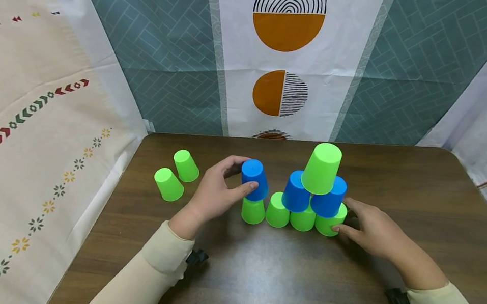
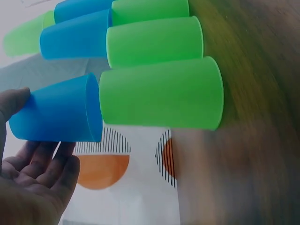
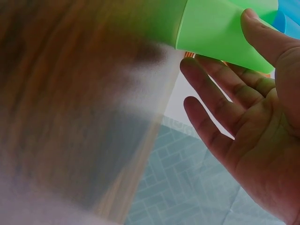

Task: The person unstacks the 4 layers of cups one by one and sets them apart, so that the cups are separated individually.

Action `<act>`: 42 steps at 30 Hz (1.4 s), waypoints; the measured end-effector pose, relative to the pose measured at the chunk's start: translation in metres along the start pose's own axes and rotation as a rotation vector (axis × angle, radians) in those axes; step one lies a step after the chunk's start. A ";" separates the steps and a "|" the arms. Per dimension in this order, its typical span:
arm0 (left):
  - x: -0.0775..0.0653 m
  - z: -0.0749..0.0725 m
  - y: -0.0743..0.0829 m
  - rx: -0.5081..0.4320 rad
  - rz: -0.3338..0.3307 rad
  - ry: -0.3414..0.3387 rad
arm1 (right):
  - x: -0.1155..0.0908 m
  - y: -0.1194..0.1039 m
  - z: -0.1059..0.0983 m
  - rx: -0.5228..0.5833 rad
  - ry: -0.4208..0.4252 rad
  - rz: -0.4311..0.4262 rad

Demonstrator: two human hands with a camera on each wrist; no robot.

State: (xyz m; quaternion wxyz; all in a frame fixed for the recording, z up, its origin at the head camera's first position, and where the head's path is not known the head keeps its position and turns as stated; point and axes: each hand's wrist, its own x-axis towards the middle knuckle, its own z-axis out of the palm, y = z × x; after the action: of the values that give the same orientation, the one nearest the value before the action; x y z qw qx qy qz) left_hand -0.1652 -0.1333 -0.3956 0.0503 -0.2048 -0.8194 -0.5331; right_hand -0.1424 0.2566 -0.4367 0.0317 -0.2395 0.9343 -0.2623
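Observation:
My left hand [image 1: 216, 187] grips an upside-down blue cup [image 1: 255, 178] between thumb and fingers. That blue cup sits at the top of the leftmost green cup [image 1: 253, 211]; in the left wrist view their rims nearly meet, and I cannot tell whether they touch. To the right stand more upside-down green cups [image 1: 277, 212] in a row. Two blue cups [image 1: 296, 194] rest on them, with a green cup [image 1: 322, 168] on top. My right hand [image 1: 374, 230] holds the rightmost green cup [image 3: 215, 35] of the bottom row, thumb in front and fingers behind.
Two loose green cups [image 1: 177, 176] stand upside down left of my left hand. The brown wooden table [image 1: 262, 288] reaches back to a patterned cloth [image 1: 166, 70]. A cream cloth [image 1: 41, 146] hangs along the left side.

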 end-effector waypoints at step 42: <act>-0.035 -0.053 -0.066 0.119 -0.276 0.091 | -0.001 0.000 0.000 0.004 -0.001 0.002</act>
State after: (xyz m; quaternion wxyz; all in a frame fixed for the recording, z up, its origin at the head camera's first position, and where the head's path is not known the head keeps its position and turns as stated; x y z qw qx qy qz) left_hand -0.1659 -0.2138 -0.4394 0.0255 -0.0628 -0.8666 -0.4943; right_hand -0.1414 0.2565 -0.4368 0.0329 -0.2387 0.9339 -0.2642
